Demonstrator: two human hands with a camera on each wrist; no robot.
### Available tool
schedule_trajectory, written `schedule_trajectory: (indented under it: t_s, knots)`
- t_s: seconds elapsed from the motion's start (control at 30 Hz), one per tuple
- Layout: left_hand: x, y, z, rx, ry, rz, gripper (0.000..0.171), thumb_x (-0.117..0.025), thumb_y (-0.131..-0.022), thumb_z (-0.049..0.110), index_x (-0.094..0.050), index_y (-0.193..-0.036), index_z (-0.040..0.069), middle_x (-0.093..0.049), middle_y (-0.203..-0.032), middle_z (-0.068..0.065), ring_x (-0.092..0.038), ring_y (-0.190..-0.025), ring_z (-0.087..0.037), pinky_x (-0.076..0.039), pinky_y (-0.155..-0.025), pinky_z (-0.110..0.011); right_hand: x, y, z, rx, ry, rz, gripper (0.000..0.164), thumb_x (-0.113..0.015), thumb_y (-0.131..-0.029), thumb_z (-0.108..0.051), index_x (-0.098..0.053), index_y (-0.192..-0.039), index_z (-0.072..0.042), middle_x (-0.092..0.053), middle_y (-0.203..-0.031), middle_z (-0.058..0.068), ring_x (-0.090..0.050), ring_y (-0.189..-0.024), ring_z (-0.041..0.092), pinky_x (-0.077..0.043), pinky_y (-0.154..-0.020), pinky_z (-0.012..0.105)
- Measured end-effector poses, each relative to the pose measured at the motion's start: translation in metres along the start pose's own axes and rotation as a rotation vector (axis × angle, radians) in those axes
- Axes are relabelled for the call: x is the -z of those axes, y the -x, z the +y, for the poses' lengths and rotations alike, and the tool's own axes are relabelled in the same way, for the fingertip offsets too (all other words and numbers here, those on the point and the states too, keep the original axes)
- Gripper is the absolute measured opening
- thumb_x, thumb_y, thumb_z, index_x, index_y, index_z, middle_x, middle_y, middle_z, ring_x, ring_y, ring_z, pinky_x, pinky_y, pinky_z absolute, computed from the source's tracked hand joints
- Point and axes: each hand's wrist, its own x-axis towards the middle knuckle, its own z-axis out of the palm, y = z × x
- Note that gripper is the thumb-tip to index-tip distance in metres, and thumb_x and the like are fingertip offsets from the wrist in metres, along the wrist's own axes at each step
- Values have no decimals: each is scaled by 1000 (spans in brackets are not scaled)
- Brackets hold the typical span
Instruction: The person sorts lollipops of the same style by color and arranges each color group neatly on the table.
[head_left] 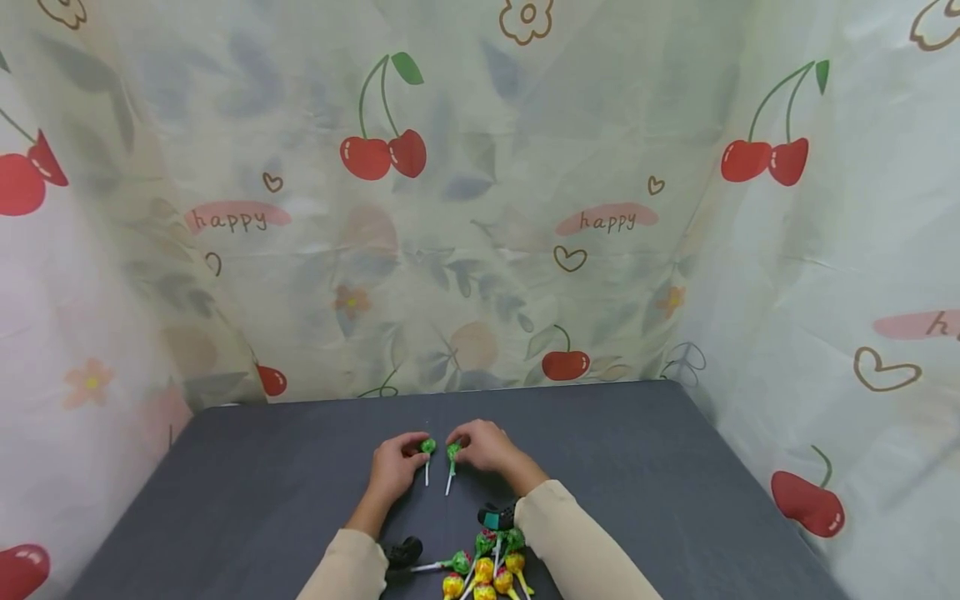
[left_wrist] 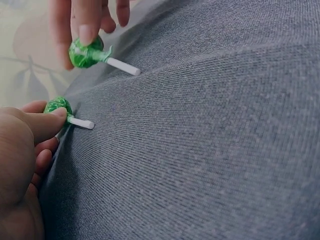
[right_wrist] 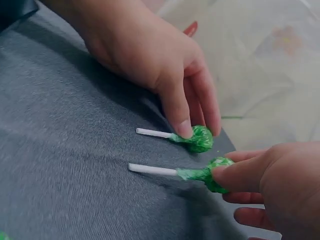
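Observation:
Two green-wrapped lollipops with white sticks are held side by side over the dark grey cloth, sticks pointing back towards the person. My left hand (head_left: 393, 469) pinches the left lollipop (head_left: 428, 446) by its candy head, between thumb and fingers. The right lollipop (right_wrist: 218, 174) is pinched by its head in my right hand (head_left: 489, 447). In the right wrist view, the stick of the left lollipop lies close over the cloth. A small gap separates the two candy heads.
Nearer the person, between the forearms, lies a pile of yellow lollipops (head_left: 484, 571) and green ones (head_left: 514, 540). One green lollipop (head_left: 461, 562) lies sideways by the left wrist. A cherry-printed curtain (head_left: 465, 283) hangs behind and beside the dark grey table (head_left: 615, 467).

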Motion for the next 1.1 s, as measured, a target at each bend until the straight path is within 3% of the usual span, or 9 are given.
schedule_trajectory:
  t_s: [0.23, 0.5, 1.1]
  knots:
    - [-1, -1, 0, 10, 0, -1, 26, -77, -82, 7, -75, -108, 11, -66, -83, 2, -58, -75, -14, -45, -68, -35, -19, -9, 1, -59, -33, 92, 24, -70, -88, -9, -74, -110, -18, -67, -98, 1, -60, -95, 23, -39, -88, 56]
    - [0, 1, 1, 8, 3, 4, 26, -76, -83, 6, -74, -108, 10, -67, -84, 1, -58, -75, -14, -46, -68, -35, -35, -9, -1, -69, -54, 207, 24, -66, -91, -11, -73, -113, -19, -66, -101, 2, -59, -99, 28, -39, -86, 54]
    - [1, 1, 1, 5, -5, -4, 27, -76, -83, 6, -74, -109, 11, -66, -84, 1, -58, -75, -14, -47, -68, -36, -40, -7, 2, -43, -57, 215, 28, -66, -91, -14, -72, -117, -23, -67, -97, -2, -57, -93, 24, -36, -81, 48]
